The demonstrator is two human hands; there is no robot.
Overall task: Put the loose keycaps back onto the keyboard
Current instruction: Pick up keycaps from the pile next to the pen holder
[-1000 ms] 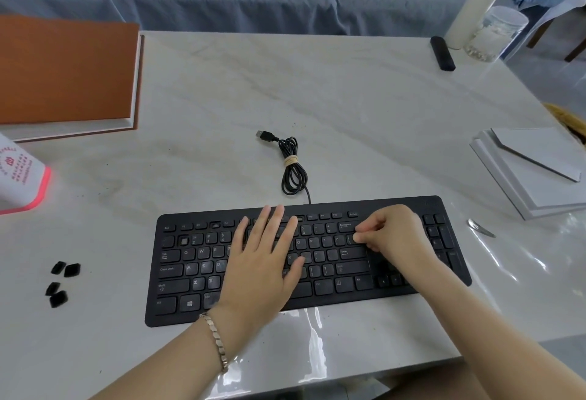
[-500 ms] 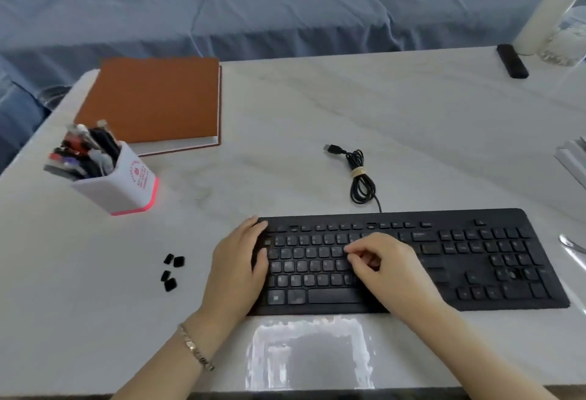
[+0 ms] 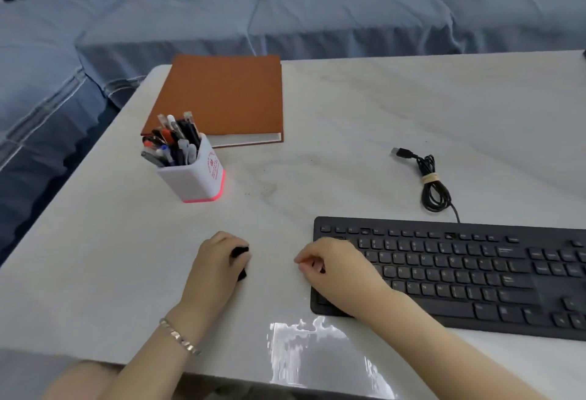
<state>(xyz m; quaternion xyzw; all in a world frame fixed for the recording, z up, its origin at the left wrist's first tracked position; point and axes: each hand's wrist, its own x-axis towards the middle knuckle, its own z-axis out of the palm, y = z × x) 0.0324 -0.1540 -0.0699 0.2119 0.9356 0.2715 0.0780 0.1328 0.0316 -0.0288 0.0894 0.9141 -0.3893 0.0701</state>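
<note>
The black keyboard lies at the right, running out of view past the right edge. To its left, my left hand is curled down over the loose black keycaps on the table. Two keycaps show at its fingertips, one by the index finger and one lower down; any others are hidden under the hand. Whether the fingers grip one is unclear. My right hand rests over the keyboard's left end, its fingers curled in with nothing visible between them.
A white pen holder full of pens stands behind my left hand. An orange-covered book lies further back. The keyboard's coiled USB cable lies behind the keyboard. The table's front edge is close to my wrists.
My view swung left. My left hand left the keyboard and moved left onto the loose keycaps. My right hand slid from the middle keys to the keyboard's left end.
</note>
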